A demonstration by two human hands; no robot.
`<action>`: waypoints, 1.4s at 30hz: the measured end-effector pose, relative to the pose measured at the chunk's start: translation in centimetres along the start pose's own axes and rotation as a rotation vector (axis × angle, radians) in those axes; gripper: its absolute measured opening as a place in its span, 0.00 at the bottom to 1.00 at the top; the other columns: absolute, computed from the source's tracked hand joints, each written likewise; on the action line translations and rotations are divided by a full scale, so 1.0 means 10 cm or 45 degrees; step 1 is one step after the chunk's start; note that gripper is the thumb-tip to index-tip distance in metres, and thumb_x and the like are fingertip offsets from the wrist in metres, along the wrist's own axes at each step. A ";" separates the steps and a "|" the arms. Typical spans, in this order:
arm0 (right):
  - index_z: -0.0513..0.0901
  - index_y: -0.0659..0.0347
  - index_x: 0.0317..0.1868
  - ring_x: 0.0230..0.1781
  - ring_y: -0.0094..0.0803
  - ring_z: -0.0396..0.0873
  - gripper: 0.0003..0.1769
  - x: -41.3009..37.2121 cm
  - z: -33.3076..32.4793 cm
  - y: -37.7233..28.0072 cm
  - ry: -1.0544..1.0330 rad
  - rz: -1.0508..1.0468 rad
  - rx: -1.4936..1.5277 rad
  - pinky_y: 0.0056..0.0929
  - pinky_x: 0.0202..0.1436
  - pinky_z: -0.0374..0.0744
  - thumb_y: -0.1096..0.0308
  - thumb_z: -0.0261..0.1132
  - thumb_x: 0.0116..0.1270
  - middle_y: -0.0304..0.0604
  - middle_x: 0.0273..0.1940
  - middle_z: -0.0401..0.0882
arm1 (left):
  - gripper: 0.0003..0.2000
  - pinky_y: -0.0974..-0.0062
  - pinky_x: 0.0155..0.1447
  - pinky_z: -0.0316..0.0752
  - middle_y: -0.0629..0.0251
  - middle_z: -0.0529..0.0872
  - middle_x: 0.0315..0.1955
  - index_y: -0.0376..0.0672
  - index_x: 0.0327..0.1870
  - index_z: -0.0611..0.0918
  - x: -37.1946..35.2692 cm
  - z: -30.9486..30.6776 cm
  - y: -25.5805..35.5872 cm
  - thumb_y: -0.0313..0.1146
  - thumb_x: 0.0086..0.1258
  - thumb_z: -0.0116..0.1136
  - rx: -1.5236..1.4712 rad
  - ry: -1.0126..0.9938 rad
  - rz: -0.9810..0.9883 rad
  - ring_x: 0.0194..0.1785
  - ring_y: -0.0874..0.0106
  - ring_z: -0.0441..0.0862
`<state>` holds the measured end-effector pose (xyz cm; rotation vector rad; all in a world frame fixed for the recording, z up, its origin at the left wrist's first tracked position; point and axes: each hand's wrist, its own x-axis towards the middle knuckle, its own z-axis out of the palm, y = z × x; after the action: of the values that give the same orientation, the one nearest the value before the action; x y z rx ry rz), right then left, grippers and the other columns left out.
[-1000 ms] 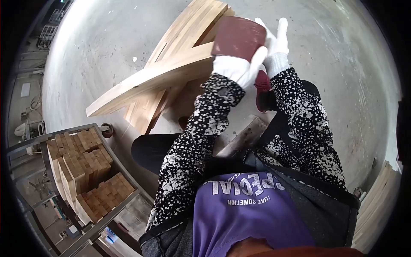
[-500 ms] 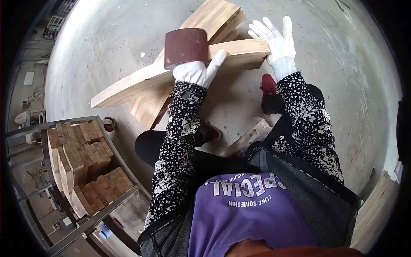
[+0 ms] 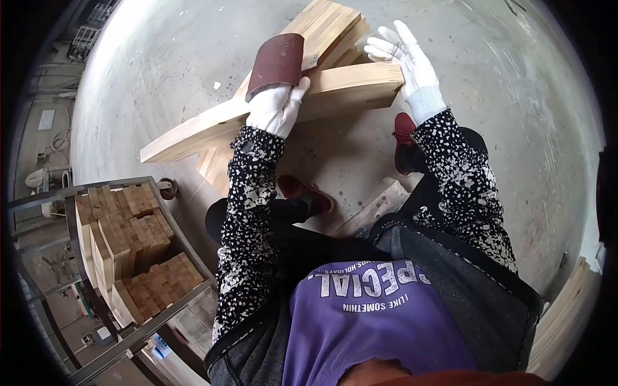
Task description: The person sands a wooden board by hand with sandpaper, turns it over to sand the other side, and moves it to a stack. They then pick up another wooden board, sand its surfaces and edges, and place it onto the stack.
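My left hand (image 3: 275, 109), in a white glove, holds a curved reddish-brown sheet of sandpaper (image 3: 277, 62) over the top of a curved wooden board (image 3: 187, 132). The sandpaper covers most of its fingers; the thumb lies along the near side. At the board's right end is my right hand (image 3: 412, 67), also in a white glove. Its palm side is against the end and its fingers stretch out past it, holding nothing. The curved board rests across a stack of laminated wooden pieces (image 3: 325, 29) on the floor.
To the left, a metal-framed cart (image 3: 196, 264) carries stacked wood blocks (image 3: 158, 286). A short wooden piece (image 3: 373, 209) lies between my red shoes (image 3: 402, 132). Long boards (image 3: 566, 315) are at the lower right. Grey concrete floor (image 3: 508, 109) surrounds the work.
My left hand has slid left along the curved board with the sandpaper, which is now more tilted. My right hand stays at the board's right end, its fingers slightly turned.
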<state>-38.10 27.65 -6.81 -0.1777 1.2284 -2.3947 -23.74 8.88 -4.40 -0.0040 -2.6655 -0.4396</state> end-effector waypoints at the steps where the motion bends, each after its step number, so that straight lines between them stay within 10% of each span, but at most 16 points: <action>1: 0.62 0.67 0.64 0.58 0.49 0.71 0.34 -0.01 0.02 0.00 -0.009 0.004 -0.046 0.43 0.57 0.76 0.47 0.52 0.70 0.55 0.60 0.68 | 0.17 0.68 0.52 0.73 0.56 0.81 0.46 0.40 0.55 0.76 0.00 0.02 -0.01 0.32 0.65 0.57 0.051 0.061 -0.067 0.49 0.58 0.78; 2: 0.62 0.67 0.64 0.58 0.49 0.71 0.34 0.01 0.01 0.01 -0.005 0.001 -0.048 0.43 0.57 0.76 0.47 0.52 0.70 0.55 0.60 0.68 | 0.17 0.68 0.52 0.73 0.56 0.81 0.46 0.40 0.55 0.76 0.02 0.09 0.04 0.32 0.65 0.57 0.048 0.061 -0.064 0.49 0.58 0.78; 4: 0.64 0.66 0.64 0.56 0.45 0.73 0.36 0.08 -0.01 0.06 0.051 0.084 0.013 0.39 0.58 0.76 0.44 0.51 0.69 0.53 0.58 0.70 | 0.12 0.73 0.47 0.75 0.59 0.83 0.42 0.40 0.50 0.78 0.11 0.35 0.31 0.29 0.66 0.55 -1.119 0.295 -0.373 0.46 0.66 0.80; 8: 0.64 0.67 0.64 0.53 0.40 0.75 0.40 0.08 -0.06 0.02 0.102 0.197 0.102 0.33 0.58 0.75 0.38 0.49 0.67 0.51 0.55 0.74 | 0.10 0.72 0.42 0.76 0.63 0.83 0.35 0.41 0.44 0.79 0.39 0.87 0.95 0.26 0.62 0.59 -1.207 0.227 -0.426 0.44 0.70 0.80; 16: 0.65 0.71 0.63 0.51 0.39 0.76 0.44 0.10 -0.13 0.01 0.114 0.203 0.226 0.29 0.58 0.74 0.34 0.46 0.66 0.52 0.54 0.75 | 0.12 0.71 0.46 0.77 0.59 0.83 0.41 0.41 0.47 0.79 0.38 0.62 0.92 0.27 0.61 0.59 -0.271 0.118 0.047 0.47 0.66 0.79; 22: 0.64 0.73 0.62 0.52 0.44 0.77 0.44 0.12 -0.12 0.03 0.063 0.137 0.255 0.35 0.57 0.75 0.36 0.48 0.67 0.57 0.54 0.74 | 0.20 0.64 0.60 0.69 0.52 0.76 0.54 0.40 0.57 0.74 0.05 0.34 0.26 0.32 0.64 0.58 0.105 0.388 -0.066 0.56 0.57 0.74; 24: 0.64 0.73 0.61 0.52 0.46 0.77 0.42 0.13 -0.09 0.00 0.131 0.138 0.263 0.37 0.57 0.76 0.37 0.48 0.67 0.59 0.53 0.75 | 0.21 0.65 0.60 0.69 0.52 0.75 0.55 0.38 0.58 0.73 -0.13 0.18 0.00 0.30 0.64 0.58 -0.564 0.574 -0.381 0.57 0.58 0.74; 27: 0.64 0.73 0.61 0.51 0.46 0.77 0.41 0.15 -0.13 0.05 0.147 0.151 0.233 0.38 0.57 0.76 0.39 0.48 0.68 0.60 0.51 0.75 | 0.20 0.67 0.61 0.68 0.55 0.76 0.54 0.38 0.58 0.74 -0.37 0.14 -0.31 0.28 0.65 0.57 -0.364 0.567 -0.750 0.58 0.60 0.73; 34: 0.65 0.73 0.61 0.53 0.42 0.77 0.40 0.19 -0.06 0.10 0.066 0.163 0.106 0.35 0.57 0.76 0.40 0.49 0.68 0.57 0.51 0.77 | 0.20 0.57 0.65 0.61 0.55 0.74 0.56 0.50 0.59 0.75 0.08 0.43 0.73 0.37 0.64 0.58 -0.155 0.217 -0.095 0.61 0.58 0.69; 38: 0.76 0.64 0.54 0.46 0.30 0.79 0.30 0.07 0.02 0.01 0.092 0.180 0.116 0.26 0.54 0.76 0.43 0.51 0.69 0.46 0.45 0.80 | 0.18 0.69 0.61 0.67 0.60 0.78 0.52 0.41 0.56 0.76 0.19 0.52 0.87 0.33 0.65 0.60 -0.487 0.404 -0.220 0.56 0.63 0.74; 42: 0.75 0.64 0.55 0.52 0.30 0.76 0.24 0.02 -0.03 0.05 -0.492 -0.438 -0.371 0.28 0.56 0.75 0.53 0.55 0.70 0.49 0.51 0.79 | 0.23 0.61 0.64 0.63 0.55 0.74 0.56 0.50 0.59 0.75 0.17 0.37 0.84 0.45 0.65 0.57 -0.667 0.279 -0.437 0.60 0.55 0.69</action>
<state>-38.18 27.57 -7.44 -0.9637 1.4346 -2.2815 -26.17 17.88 -4.27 0.3260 -2.2658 -1.1642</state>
